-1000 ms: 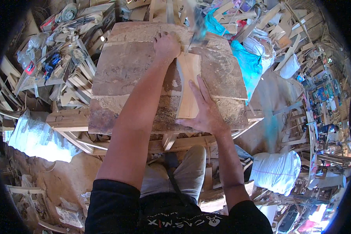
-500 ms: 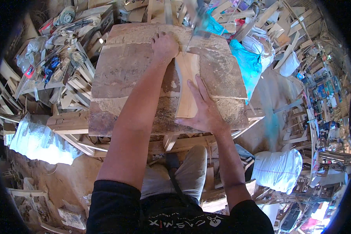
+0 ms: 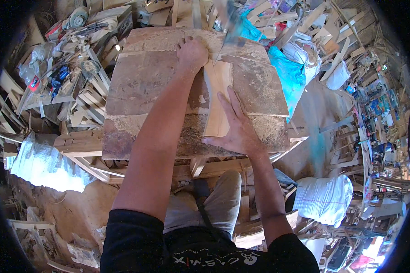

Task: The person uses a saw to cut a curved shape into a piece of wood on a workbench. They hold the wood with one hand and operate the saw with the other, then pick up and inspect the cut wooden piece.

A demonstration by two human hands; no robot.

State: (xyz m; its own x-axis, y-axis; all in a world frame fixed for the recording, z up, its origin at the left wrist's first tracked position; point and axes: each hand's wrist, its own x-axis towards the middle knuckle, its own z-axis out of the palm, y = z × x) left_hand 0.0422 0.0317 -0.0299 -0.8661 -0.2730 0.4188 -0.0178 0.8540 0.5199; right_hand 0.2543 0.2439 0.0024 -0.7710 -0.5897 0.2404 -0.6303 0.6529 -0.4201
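Observation:
A pale wooden board (image 3: 219, 98) with a curved left edge lies on the worn brown worktop. At its far end stands a thin saw blade (image 3: 218, 55), below a blurred bluish part. My right hand (image 3: 241, 132) holds the board's near right corner: the thumb runs along the near end and the fingers stretch over its top. My left hand (image 3: 193, 54) rests on the worktop beside the far left corner, close to the blade. Its fingers are curled in; whatever they grip, if anything, is hidden.
Sawdust covers parts of the worktop (image 3: 141, 77), whose near edge sits over a wooden frame (image 3: 79, 143). Wood offcuts (image 3: 84, 107) and a plastic bottle (image 3: 26, 75) lie at the left. A turquoise sack (image 3: 289, 75) touches the right side; a white sack (image 3: 323, 198) stands lower right.

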